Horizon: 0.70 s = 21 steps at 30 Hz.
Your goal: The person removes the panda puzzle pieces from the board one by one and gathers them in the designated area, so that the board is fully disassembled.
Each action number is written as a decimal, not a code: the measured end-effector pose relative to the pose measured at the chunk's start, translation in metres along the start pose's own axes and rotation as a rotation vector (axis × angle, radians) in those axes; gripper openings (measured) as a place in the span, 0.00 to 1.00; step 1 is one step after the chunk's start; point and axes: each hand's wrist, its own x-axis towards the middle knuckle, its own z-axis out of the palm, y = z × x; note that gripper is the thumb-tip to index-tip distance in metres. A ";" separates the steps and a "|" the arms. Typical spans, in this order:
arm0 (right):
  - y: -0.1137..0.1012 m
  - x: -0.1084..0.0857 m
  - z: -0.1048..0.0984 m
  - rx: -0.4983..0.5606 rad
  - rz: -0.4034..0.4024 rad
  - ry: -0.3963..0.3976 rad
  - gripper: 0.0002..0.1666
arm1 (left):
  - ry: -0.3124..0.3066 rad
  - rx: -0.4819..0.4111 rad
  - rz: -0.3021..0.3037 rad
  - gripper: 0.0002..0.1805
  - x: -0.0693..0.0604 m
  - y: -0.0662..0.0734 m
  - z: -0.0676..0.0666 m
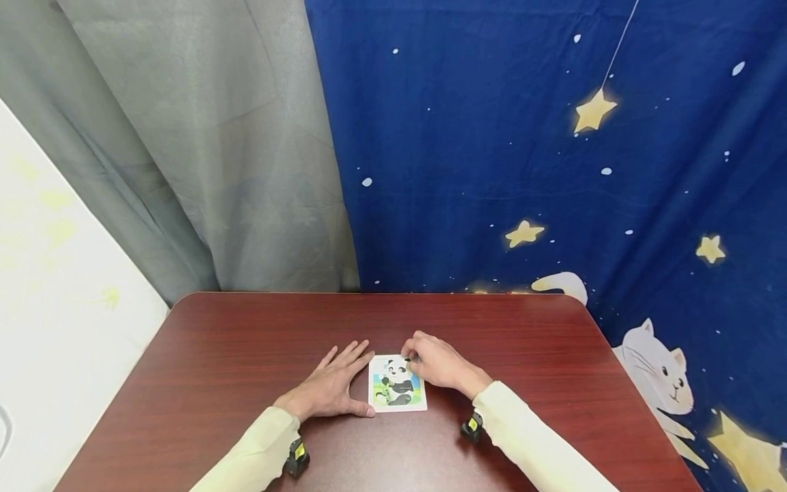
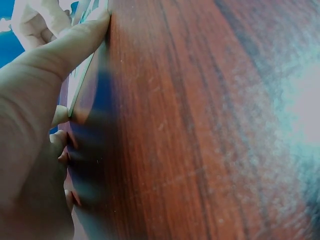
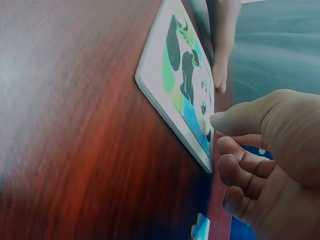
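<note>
A square, white-edged panda picture board [image 1: 398,403] lies flat on the table, and its light rim [image 3: 165,112] shows in the right wrist view. My left hand [image 1: 332,384] rests beside its left edge, fingers spread. The left thumb [image 2: 82,37] reaches the near left corner and the index finger is by the far left one. Over the far right corner is my right hand [image 1: 439,362], its fingers bent. The right thumb [image 3: 235,120] meets the picture near the panda's ear; whether the fingers pinch anything there is hidden.
A small coloured piece with a knobbed edge [image 3: 201,227] lies beyond the board, partly cut off. The reddish-brown table [image 1: 246,342] has rounded far corners. Behind it hang a grey curtain [image 1: 246,171] and a blue starry one [image 1: 443,171]; a white surface [image 1: 55,307] stands left.
</note>
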 end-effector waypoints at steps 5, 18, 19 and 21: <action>-0.003 0.000 0.005 -0.013 0.012 -0.019 0.10 | -0.001 0.001 -0.001 0.64 0.000 0.000 0.000; -0.008 -0.003 0.007 -0.030 -0.009 -0.033 0.14 | -0.006 0.008 -0.010 0.64 -0.001 0.000 0.001; -0.008 -0.003 0.007 -0.034 -0.012 -0.033 0.14 | -0.004 0.008 -0.007 0.64 -0.001 0.001 0.000; -0.009 -0.004 0.008 -0.042 -0.014 -0.032 0.15 | 0.002 0.007 0.001 0.64 -0.001 0.001 0.000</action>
